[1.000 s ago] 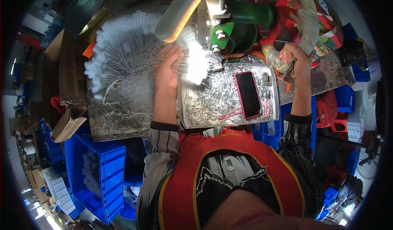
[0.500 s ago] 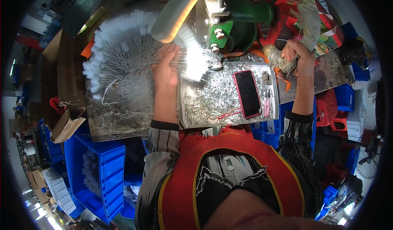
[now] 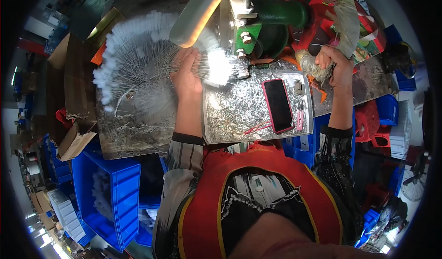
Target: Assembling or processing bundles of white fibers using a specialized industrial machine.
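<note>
My left hand [image 3: 187, 72] is closed round the wire stems of several small white-tipped brushes [image 3: 218, 68]. Their bright tips sit under the lamp, right by the metal jaws of a green hand press [image 3: 248, 38]. To its left, a broad fan of similar wire-stemmed brushes [image 3: 138, 47] lies on the worn bench, white tips outward. On the right, my right hand [image 3: 338, 65] grips the cloth-wrapped lever [image 3: 316, 64] of the press. Glare hides exactly where the held brushes meet the jaws.
A shallow tray [image 3: 230, 116] of metal clippings holds a phone [image 3: 278, 106] and a small pink-handled cutter [image 3: 300, 120]. The lamp [image 3: 200, 14] hangs over my left hand. Blue bins [image 3: 124, 199] stand below the bench at left, beside a torn cardboard box [image 3: 76, 141].
My left hand has shifted slightly to the right. The white tips by the press now form a narrower cluster, closer to the jaws. My right hand stays on the lever.
</note>
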`<state>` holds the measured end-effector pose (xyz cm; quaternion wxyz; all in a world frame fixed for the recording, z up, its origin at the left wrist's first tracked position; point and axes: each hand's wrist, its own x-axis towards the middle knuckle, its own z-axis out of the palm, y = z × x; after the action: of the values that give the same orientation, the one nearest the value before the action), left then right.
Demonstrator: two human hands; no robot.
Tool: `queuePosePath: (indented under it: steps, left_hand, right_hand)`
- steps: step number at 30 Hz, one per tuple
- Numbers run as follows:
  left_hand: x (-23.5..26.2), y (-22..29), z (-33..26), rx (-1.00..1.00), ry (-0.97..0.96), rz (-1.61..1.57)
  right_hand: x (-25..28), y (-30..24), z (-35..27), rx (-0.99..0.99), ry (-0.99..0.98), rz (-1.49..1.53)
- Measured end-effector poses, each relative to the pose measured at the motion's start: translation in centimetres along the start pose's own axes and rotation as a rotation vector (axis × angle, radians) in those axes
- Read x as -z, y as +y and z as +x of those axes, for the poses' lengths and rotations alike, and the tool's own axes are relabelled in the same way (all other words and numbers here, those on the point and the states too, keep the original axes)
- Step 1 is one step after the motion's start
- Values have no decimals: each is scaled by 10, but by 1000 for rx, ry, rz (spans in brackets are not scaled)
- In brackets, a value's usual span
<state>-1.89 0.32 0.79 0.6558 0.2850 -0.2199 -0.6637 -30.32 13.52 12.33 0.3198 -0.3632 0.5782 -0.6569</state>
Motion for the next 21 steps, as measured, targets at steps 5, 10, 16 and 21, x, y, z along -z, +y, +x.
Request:
queuePosePath:
  steps: [5,10,16,21]
  left_hand:
    - [-7,-1,1,-14,2,24]
    - [-7,-3,5,-22,28,18]
    - [-8,-3,5,-40,31,28]
    - [-10,4,1,39,-9,115]
  right_hand:
    - [8,-9,4,-28,-58,-44]
    - [8,-13,7,-45,-103,-67]
    - [3,2,1,8,-55,3]
    - [11,69,9,472,-107,36]
